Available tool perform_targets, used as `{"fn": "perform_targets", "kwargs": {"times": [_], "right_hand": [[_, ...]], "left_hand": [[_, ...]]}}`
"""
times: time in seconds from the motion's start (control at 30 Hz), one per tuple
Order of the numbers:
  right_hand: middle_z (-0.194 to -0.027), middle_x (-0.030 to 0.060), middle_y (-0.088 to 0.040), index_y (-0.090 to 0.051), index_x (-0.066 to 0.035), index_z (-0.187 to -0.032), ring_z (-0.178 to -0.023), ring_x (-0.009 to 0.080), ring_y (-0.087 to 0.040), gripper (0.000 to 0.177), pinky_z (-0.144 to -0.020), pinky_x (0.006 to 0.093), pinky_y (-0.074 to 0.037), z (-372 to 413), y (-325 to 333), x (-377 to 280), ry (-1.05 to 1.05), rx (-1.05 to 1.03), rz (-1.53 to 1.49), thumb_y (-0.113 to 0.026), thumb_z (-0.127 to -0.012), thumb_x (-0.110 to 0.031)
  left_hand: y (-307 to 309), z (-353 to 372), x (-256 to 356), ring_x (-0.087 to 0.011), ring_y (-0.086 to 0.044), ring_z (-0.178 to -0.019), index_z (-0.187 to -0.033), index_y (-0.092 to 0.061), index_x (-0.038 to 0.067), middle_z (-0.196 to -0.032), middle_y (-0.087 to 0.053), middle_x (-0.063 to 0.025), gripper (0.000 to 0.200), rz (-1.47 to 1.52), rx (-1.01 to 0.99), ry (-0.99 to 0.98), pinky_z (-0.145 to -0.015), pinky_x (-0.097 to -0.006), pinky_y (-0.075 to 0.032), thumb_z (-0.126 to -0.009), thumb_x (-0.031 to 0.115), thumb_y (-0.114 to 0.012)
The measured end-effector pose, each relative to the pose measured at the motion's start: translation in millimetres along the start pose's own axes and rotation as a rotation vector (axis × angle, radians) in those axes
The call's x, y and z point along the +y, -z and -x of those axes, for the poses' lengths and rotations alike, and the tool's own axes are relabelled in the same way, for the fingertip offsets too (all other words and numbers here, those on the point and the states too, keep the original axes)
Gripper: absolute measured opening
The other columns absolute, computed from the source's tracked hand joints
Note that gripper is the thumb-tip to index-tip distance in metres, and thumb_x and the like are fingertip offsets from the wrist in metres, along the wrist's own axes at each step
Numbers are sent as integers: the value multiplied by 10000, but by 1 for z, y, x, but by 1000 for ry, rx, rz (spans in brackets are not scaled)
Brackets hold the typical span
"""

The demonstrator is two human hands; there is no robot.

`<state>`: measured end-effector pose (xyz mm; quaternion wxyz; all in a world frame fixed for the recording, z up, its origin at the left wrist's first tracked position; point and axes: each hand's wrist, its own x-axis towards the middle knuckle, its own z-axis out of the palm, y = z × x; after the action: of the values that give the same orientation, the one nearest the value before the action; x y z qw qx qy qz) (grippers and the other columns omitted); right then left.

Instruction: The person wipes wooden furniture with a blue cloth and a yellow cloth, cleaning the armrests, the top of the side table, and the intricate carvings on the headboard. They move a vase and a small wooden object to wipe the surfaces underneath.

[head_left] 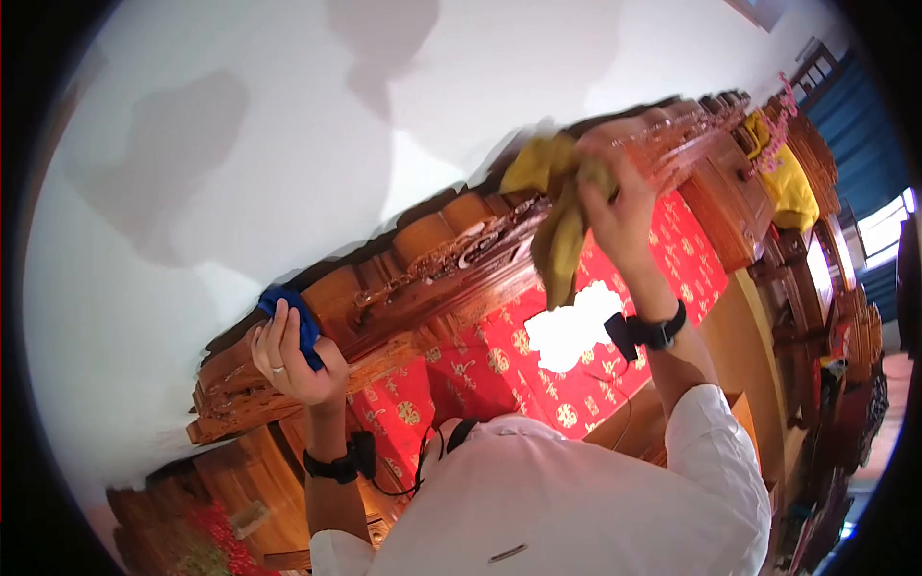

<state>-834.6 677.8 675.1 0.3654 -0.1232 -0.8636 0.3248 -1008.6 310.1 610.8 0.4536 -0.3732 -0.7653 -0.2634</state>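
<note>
My left hand [294, 363], with a ring on one finger, is closed around a blue cloth [300, 324] at the left part of a carved wooden headboard [442, 230]. Farther right, my right hand [619, 206] grips a yellow cloth [560, 245]. Part of this cloth lies over the headboard's top edge, and a loose end hangs down its front. Both wrists carry black straps with small dark devices. Below the headboard spreads red fabric [567, 415] with gold patterns.
Behind the headboard rises a white wall [288, 144] with shadows on it. A wooden cabinet [720, 206] stands on the right, near yellow fabric [795, 187] and pink flowers [783, 120]. Red flowers [219, 533] show at lower left. Blue curtains [860, 134] hang at far right.
</note>
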Motion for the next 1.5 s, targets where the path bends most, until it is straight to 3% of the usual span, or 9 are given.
{"fn": "perform_targets", "kwargs": {"times": [0.07,0.1,0.23,0.47,0.7,0.83,0.93,1.27,1.5], "right_hand": [[-1228,113,-685,-675,-110,-1240,-1086,347,-598,477,-985,421,-489,-15,-1,2,1,395,340,-669,-776,-1],[-1228,113,-685,-675,-110,-1240,-1086,347,-598,477,-985,421,-489,-15,-6,7,-8,417,359,-669,-776,-1],[-1253,96,-682,-670,-91,-1192,-1015,343,-569,455,-946,403,-476,-2,-33,6,116,320,587,-637,-757,38],[-1071,169,-697,-664,-94,-1217,-964,373,-611,430,-909,444,-504,1,-27,-22,-174,140,401,-623,-794,-34],[-998,149,-678,-670,-107,-1240,-988,341,-608,453,-900,426,-500,-8,-28,-32,-307,132,363,-607,-799,-24],[-1136,100,-679,-673,-104,-1240,-1043,309,-562,461,-947,384,-480,-18,-38,-23,-157,52,378,-632,-792,-1],[-1268,82,-653,-695,-74,-1173,-1090,324,-534,395,-972,395,-483,-20,-46,-25,124,-20,606,-662,-791,22],[-1219,106,-576,-692,-37,-1137,-1095,324,-521,433,-993,381,-479,6,-30,-42,80,-106,729,-651,-713,41],[-1300,106,-577,-657,17,-1183,-1146,349,-512,414,-1019,404,-466,-21,-45,-27,146,-184,813,-609,-775,72]], "left_hand": [[0,-5,-2,-362,-620,-1116,-1138,-685,-41,-1252,-690,-184,391,47,25,-30,-1057,-549,-434,-778,36,-552],[0,-7,-4,-362,-620,-1116,-1138,-685,-41,-1252,-690,-184,391,72,30,-45,-1057,-549,-434,-778,36,-552],[10,-6,-7,-359,-608,-1108,-1151,-685,-48,-1271,-682,-181,386,115,-92,-27,-1071,-536,-423,-804,40,-541],[4,0,-15,-306,-585,-1090,-1151,-697,-9,-1257,-685,-136,367,139,-37,-81,-1026,-501,-436,-823,84,-562],[4,4,-19,-277,-579,-1071,-1147,-710,16,-1243,-687,-103,320,205,-31,-82,-1030,-496,-434,-884,153,-589],[8,7,-23,-271,-575,-1079,-1152,-712,24,-1245,-685,-96,316,248,-51,-95,-1038,-494,-428,-916,196,-592],[9,7,-25,-269,-570,-1090,-1151,-713,28,-1251,-683,-91,321,273,-65,-95,-1045,-495,-422,-933,231,-593],[8,7,-22,-266,-565,-1107,-1160,-711,37,-1249,-685,-75,325,274,-43,-70,-1051,-478,-423,-929,237,-599],[9,7,-20,-272,-562,-1101,-1148,-708,43,-1266,-674,-74,311,258,-59,-67,-1030,-499,-432,-877,158,-609]]}}
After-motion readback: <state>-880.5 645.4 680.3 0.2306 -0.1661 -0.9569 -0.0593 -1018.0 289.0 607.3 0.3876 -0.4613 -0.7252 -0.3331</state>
